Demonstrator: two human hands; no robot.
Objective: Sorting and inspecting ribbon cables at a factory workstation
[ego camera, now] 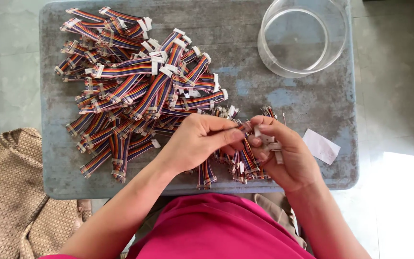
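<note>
A big heap of short rainbow ribbon cables [135, 81] with white connectors covers the left half of a worn grey-blue table [303, 100]. My left hand [195, 141] pinches one end of a ribbon cable at the table's front middle. My right hand [283, 153] holds the white connector [268, 142] of that cable, thumb and fingers closed on it. Both hands meet fingertip to fingertip over a smaller bunch of cables [243, 165] lying under them near the front edge.
A clear round plastic container [305, 36] stands at the back right of the table. A small white paper slip [321, 146] lies right of my right hand. A woven tan bag [15, 196] sits on the floor at the left.
</note>
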